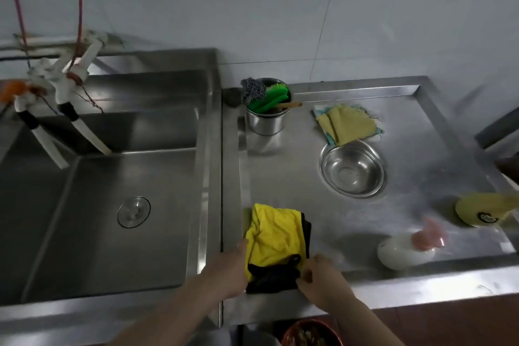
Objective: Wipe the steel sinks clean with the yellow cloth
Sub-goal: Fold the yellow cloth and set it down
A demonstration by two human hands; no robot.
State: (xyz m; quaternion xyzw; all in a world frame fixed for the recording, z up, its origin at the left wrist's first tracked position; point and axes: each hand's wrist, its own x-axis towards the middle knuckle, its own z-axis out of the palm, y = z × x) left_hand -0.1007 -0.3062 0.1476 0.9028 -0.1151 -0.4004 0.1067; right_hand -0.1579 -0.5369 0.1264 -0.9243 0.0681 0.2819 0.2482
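On the left is the big steel sink (112, 205). It looks dry, with a round drain (134, 211) in the bottom and white taps (64, 109) hanging over it. Next comes the left hand (229, 270). Its thumb and fingers pinch the left edge of the yellow cloth (273, 236). The cloth lies on the steel counter (280, 171), just beside the sink, at the front edge. It is yellow with a black part at the near end. The right hand (320, 279) pinches that black corner from the right side. The cloth looks soft, light and floppy. It will bend and bunch up, not stay flat, so I think it is best to scrunch it into one hand for wiping. It will not break or slip away. Farther back stand a steel cup of scrubbers (266, 112), some folded rags (348, 126) and a small steel bowl (352, 168). At the far right sit a white soap bottle (404, 253) and a yellow thing (483, 209), too blurry to name.
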